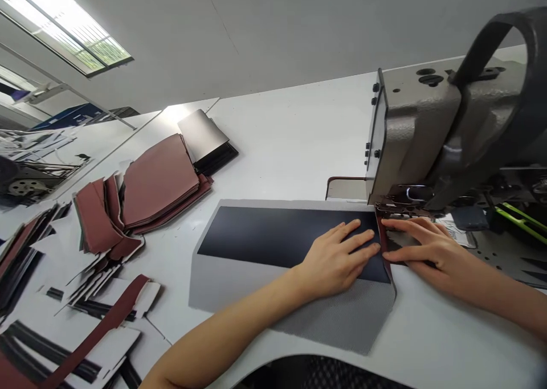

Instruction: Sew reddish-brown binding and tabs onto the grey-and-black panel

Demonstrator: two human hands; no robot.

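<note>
A grey mesh-like fabric panel [239, 281] with a dark navy panel [256, 238] on top of it lies flat on the white table. My left hand [342, 255] rests on the navy panel, fingers spread and pointing toward the machine. Along the right edge of the panel runs a narrow dark red strip [383, 238], right by the sewing machine's [414, 132] needle area. My right hand [431, 249] touches that strip with its fingertips, thumb and forefinger apart. The presser foot and needle are mostly hidden under the machine head.
Stacks of reddish-brown leather-like pieces [160, 181] lie at the left, with a metallic-looking sheet [203, 132] behind them. More cut pieces, including a long dark red strip [102, 326], spread over the lower left. Green-handled scissors [521, 221] lie at the right behind the machine head.
</note>
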